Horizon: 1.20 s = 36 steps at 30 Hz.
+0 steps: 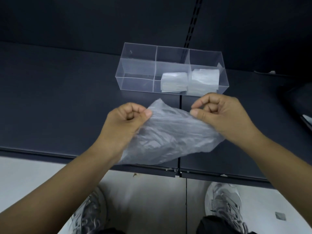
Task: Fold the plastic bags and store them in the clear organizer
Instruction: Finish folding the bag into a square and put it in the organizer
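A plastic bag (170,132) is held up over the counter (67,107)

It is pinched by the left hand (126,119) and right hand (222,114); folded bags (173,81) are kept in the clear organizer (136,65).

The plastic bag (170,137) is a cloudy, half-transparent grey-white. The organizer (138,68) is clear; the folded bags (173,81) in it are milky white. The table (59,98) is plain dark blue-black. The floor (33,174) is pale grey, the shoes (222,203) grey and white.
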Motion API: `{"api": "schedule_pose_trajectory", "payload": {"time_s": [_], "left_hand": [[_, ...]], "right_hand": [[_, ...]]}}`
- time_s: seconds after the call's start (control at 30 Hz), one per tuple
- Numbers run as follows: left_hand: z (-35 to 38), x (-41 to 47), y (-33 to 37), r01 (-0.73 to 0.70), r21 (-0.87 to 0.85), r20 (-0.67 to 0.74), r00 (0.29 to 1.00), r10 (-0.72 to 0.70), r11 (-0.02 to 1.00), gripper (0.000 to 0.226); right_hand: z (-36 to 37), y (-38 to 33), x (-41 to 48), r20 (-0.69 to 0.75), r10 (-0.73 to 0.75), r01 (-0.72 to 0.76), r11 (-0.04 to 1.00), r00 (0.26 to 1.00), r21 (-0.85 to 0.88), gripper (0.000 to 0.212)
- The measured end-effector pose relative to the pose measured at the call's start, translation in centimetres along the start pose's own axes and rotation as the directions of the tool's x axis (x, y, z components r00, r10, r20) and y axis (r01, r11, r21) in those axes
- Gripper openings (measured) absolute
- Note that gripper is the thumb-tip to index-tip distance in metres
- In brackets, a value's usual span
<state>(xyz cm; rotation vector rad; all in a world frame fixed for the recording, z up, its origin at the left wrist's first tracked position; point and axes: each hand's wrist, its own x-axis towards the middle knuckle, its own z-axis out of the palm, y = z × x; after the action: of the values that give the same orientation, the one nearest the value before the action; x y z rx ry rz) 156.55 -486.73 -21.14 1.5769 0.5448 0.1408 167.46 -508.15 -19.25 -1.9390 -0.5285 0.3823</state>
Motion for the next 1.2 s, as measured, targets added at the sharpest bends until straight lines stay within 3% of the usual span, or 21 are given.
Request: {"api": "schedule_pose_trajectory", "payload": {"time_s": [0.1,0.2,0.3,0.4,0.5,0.63,0.8,1.03,1.1,1.2], "left_hand": [[-1.0,0.1,-1.7,0.026,-0.003,-0.15,0.988,-0.026,1.0,0.018],[-2.7,0.9,-3.3,0.048,-0.001,-0.316,0.947,-0.046,0.999,0.018],[-4.2,1.7,-4.7,0.094,-0.028,-0.383,0.918,-0.098,0.995,0.022],[-4.7,1.9,-5.5,0.119,-0.042,-0.396,0.91,-0.126,0.992,0.023],[-4.9,1.9,-5.8,0.101,-0.008,-0.406,0.909,-0.096,0.995,0.023],[-5.1,2.3,-6.3,0.084,0.049,-0.41,0.91,-0.057,0.995,0.024],[-5.3,2.4,-6.7,0.103,0.074,-0.409,0.91,-0.064,0.992,0.027],[-5.3,2.3,-6.1,0.113,0.021,-0.414,0.905,-0.094,0.993,0.029],[-5.4,2.3,-6.0,0.154,-0.054,-0.372,0.914,-0.163,0.987,0.03],[-5.7,2.6,-6.0,0.18,-0.24,-0.291,0.924,-0.247,0.954,0.027]], "right_hand": [[-1.9,1.7,-0.1,-0.029,0.095,-0.096,0.994,0.995,-0.044,0.033],[-4.1,3.8,0.0,-0.174,0.194,-0.205,0.978,0.965,-0.045,0.028],[-5.3,5.3,0.0,-0.249,0.265,-0.279,0.96,0.932,-0.022,0.035],[-4.2,5.4,-0.2,-0.034,0.396,-0.388,0.911,0.918,0.144,0.051],[-2.5,5.0,0.2,0.161,0.539,-0.562,0.774,0.827,0.293,0.06],[-0.4,4.7,1.6,0.164,0.669,-0.672,0.636,0.725,0.38,0.027],[0.0,5.5,2.8,0.143,0.695,-0.698,0.643,0.705,0.315,0.009],[-2.9,6.4,2.7,0.008,0.666,-0.581,0.646,0.746,0.495,0.01],[-3.2,6.8,2.7,-0.063,0.627,-0.529,0.703,0.777,0.476,0.014],[-3.8,7.2,2.8,-0.19,0.507,-0.44,0.844,0.841,0.305,0.014]]}}
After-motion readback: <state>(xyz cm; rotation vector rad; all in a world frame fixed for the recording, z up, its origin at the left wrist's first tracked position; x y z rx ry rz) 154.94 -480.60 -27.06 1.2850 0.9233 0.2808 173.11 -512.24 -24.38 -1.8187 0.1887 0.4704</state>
